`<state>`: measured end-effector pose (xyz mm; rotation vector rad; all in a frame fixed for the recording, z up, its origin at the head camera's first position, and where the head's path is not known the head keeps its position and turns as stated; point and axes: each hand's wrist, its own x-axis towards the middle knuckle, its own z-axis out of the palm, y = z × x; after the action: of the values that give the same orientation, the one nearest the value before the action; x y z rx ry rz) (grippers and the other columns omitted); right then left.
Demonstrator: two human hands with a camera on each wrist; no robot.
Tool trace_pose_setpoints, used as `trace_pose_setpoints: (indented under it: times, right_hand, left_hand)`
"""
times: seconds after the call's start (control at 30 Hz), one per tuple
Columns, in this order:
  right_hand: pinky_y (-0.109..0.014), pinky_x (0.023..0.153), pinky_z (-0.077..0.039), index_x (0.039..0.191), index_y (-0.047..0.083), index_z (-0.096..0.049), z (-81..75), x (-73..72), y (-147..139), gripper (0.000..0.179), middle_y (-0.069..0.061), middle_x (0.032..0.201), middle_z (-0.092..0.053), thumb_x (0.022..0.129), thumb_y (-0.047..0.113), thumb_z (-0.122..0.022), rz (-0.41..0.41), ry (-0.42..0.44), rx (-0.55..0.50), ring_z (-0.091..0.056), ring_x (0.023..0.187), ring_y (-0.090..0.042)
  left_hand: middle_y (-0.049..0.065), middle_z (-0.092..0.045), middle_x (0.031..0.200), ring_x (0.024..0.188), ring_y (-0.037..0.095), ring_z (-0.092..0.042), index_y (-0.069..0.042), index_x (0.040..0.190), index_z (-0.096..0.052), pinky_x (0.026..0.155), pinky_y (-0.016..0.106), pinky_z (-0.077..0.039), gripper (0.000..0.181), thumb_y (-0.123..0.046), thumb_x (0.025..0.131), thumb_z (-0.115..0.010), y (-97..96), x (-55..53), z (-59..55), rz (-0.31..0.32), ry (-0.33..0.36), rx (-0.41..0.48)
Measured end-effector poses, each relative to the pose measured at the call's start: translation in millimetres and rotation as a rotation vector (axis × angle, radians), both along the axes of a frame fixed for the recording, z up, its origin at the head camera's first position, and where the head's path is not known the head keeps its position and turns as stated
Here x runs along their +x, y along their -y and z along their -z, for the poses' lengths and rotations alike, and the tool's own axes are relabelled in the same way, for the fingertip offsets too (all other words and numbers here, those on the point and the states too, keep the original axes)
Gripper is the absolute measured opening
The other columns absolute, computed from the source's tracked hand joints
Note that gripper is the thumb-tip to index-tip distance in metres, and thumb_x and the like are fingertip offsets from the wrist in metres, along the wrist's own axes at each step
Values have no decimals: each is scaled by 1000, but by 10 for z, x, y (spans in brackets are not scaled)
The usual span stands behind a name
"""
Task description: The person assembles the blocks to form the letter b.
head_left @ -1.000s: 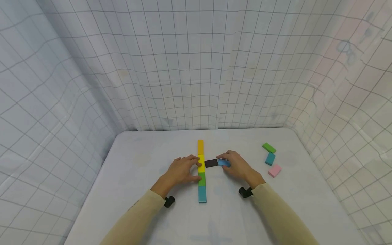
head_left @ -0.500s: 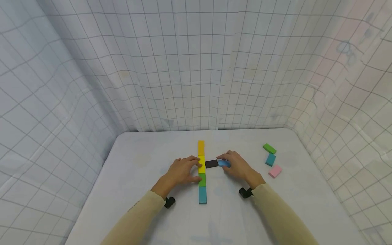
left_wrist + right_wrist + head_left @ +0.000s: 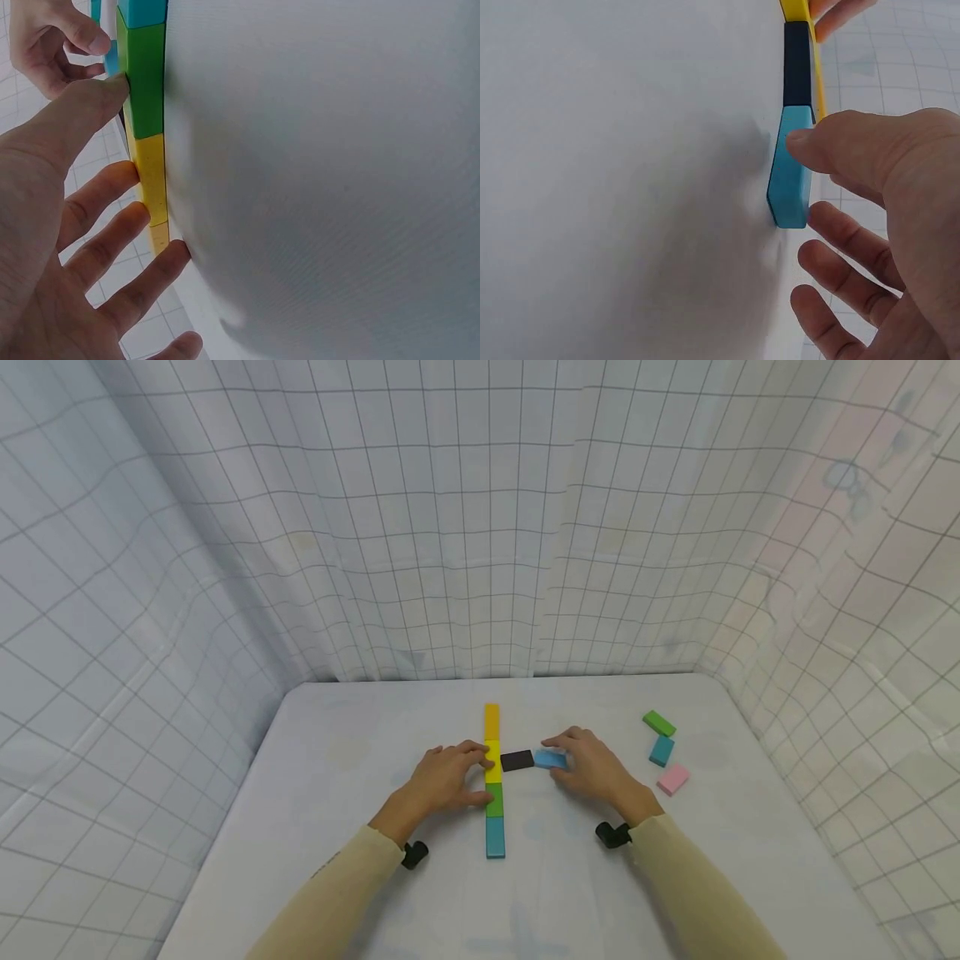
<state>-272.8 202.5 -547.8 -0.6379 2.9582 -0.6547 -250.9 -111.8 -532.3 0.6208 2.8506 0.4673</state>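
Note:
A straight row of blocks runs away from me: a teal block (image 3: 495,837), a green block (image 3: 497,806), a yellow block (image 3: 494,751) and an orange-yellow block (image 3: 492,722). On its left side, my left hand (image 3: 441,778) touches the green block with the thumb and the yellow one with extended fingers. A black block (image 3: 517,761) extends right from the yellow one, followed end to end by a light blue block (image 3: 790,176). My right hand (image 3: 592,767) is around the light blue block, thumb at its near side, fingers loosely spread; the index finger's contact is hidden.
On the right of the white table (image 3: 360,893) lie a loose green block (image 3: 659,723), a teal block (image 3: 662,751) and a pink block (image 3: 672,779). Grid-patterned curtains (image 3: 450,568) hang behind and on both sides.
My right hand has shifted slightly right, uncovering more of the light blue block, which stays against the black one. The left hand has kept its place.

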Motion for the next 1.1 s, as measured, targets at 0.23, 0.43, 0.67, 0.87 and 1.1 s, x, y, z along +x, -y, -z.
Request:
trace_pose_setpoints:
  times: [0.23,0.43,0.67,0.87,1.1]
  right_hand:
    - [-64,115,-62,154,15,-75,-70,26,-178,51,-16,148,-72,105,19,-87,-20,-65,-40,-68,137,-40]
    - [-65,115,-62,155,17,-75,-74,5,-378,50,-16,151,-71,107,21,-86,35,-54,-34,-68,137,-40]
    - [-63,108,-65,151,12,-77,-44,-9,-648,47,-18,145,-74,106,17,-86,47,-96,-69,-72,127,-39]
    - [-62,104,-66,149,7,-78,-74,17,-803,44,-21,140,-74,106,13,-86,47,-118,-105,-71,123,-40]
    - [-60,97,-68,148,6,-78,-153,65,-968,46,-21,138,-73,104,13,-89,85,-153,-89,-73,121,-43]
  left_hand:
    - [4,-64,172,160,33,-63,-23,143,-81,136,77,-40,55,-53,99,-93,29,-21,2,11,-11,10]
    - [3,-64,172,160,32,-63,-24,144,-81,136,77,-41,55,-53,99,-92,34,-36,17,15,-11,18]
    - [3,-64,172,160,32,-63,-23,144,-81,136,76,-41,56,-55,99,-92,18,-32,28,21,-7,12]
    - [3,-64,173,161,32,-62,-23,145,-81,137,76,-40,56,-54,99,-92,16,-25,37,13,1,11]
    - [3,-64,172,161,32,-62,-23,144,-81,136,77,-41,56,-54,99,-92,41,-18,59,15,-7,23]
